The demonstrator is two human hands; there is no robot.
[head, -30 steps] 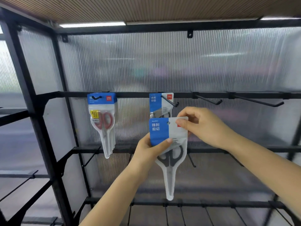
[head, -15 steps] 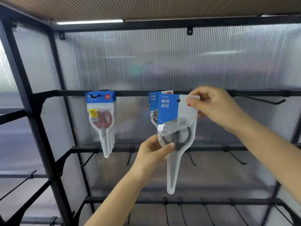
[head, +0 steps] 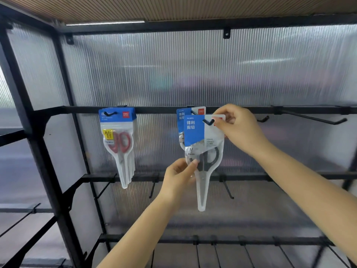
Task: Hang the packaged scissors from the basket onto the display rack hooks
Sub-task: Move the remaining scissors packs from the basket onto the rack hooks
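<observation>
Left hand, nearest me, pinches the packaged scissors at the handle bulge, thumb in front. Long axis hangs vertical, tip down. My right hand pinches the card's upper right corner, just beside the hook, whose upturned tip shows through the hang hole. Behind it hangs another pack. I judge seating rearward remains.
</observation>
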